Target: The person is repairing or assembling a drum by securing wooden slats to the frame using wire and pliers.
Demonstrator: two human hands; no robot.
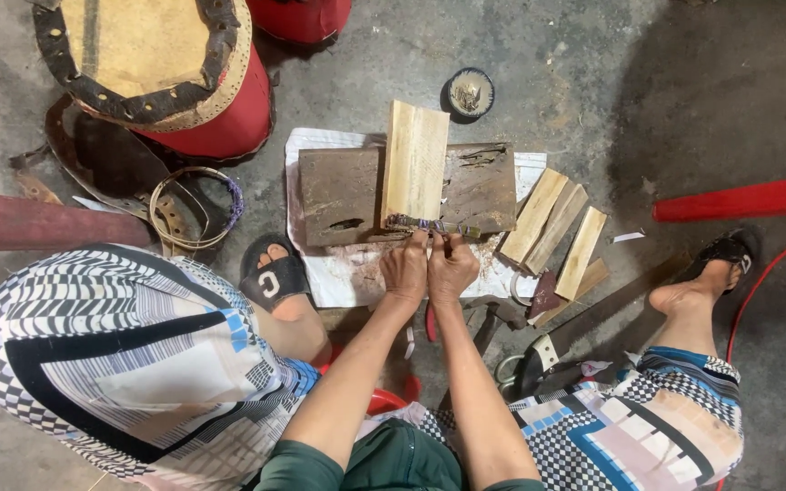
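Note:
My left hand (405, 268) and my right hand (452, 266) are side by side, both pinching a thin stick-like piece wrapped in purple and pale cord (429, 225). The piece lies across the near edge of a dark wooden board (343, 191). A pale wood plank (414, 162) lies upright across that board. The board sits on a white cloth (338, 273) on the concrete floor. My fingertips hide the middle of the wrapped piece.
A red drum with a hide top (152, 64) stands at the upper left, with a wire ring (191, 207) and leather scraps beside it. Pale wood blocks (557, 232) lie right of the board. A small round tin (470, 93) sits behind. A red cable (766, 268) runs on the right.

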